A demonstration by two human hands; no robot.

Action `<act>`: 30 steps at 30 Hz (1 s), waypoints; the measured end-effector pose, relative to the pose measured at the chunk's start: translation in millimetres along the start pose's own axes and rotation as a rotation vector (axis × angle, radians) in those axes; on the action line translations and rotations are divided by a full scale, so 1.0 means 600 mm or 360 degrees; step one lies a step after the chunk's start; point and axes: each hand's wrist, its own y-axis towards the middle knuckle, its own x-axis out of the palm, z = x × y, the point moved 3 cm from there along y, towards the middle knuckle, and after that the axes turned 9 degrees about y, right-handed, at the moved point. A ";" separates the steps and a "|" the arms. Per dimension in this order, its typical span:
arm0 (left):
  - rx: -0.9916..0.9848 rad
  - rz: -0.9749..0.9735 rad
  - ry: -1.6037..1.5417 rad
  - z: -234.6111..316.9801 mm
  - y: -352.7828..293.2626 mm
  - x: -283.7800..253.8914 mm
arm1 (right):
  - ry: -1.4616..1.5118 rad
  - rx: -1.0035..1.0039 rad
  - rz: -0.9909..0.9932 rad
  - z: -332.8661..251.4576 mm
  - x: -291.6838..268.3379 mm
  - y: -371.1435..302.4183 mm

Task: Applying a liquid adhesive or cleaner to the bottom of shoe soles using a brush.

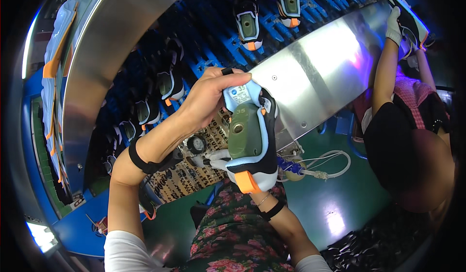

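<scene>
Upright in front of me is a black, white and light blue sneaker (269, 150) with an orange heel tab, its heel end toward me. A dark green shoe last (244, 137) fills its opening. My left hand (209, 91), bare, is closed on the light blue tongue (241, 95) at the far end, thumb on top. From below, my right hand (221, 159) supports the shoe at its heel end. White-gloved fingers with dark tips show at the shoe's left side; the shoe hides the rest of that hand.
Blue racks (233, 46) bearing several lasted shoes run behind a shiny metal ledge (310, 73). A round dark-topped object (196, 144) stands on a printed board (182, 179). At right, a co-worker's gloved hand (393, 27) holds another shoe (407, 17). A white looped hose (340, 154) hangs nearby.
</scene>
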 end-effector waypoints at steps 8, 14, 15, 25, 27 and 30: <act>-0.0091 -0.0113 -0.0071 0.011 0.000 0.040 | 0.0249 0.0208 0.0120 -0.033 -0.032 -0.030; -0.0124 -0.0126 -0.0076 0.008 0.001 0.053 | 0.0329 0.0216 0.0133 -0.036 -0.026 -0.031; -0.0124 -0.0121 -0.0071 0.008 -0.001 0.053 | 0.0333 0.0213 0.0130 -0.037 -0.024 -0.031; -0.0173 -0.0079 0.0192 0.017 -0.010 0.072 | 0.0462 0.0230 0.0178 -0.049 -0.025 -0.031; -0.0188 -0.0064 0.0204 0.020 -0.011 0.075 | 0.0486 0.0238 0.0186 -0.052 -0.024 -0.032; -0.0153 -0.0090 0.0201 0.025 -0.009 0.081 | 0.0526 0.0242 0.0194 -0.053 -0.020 -0.029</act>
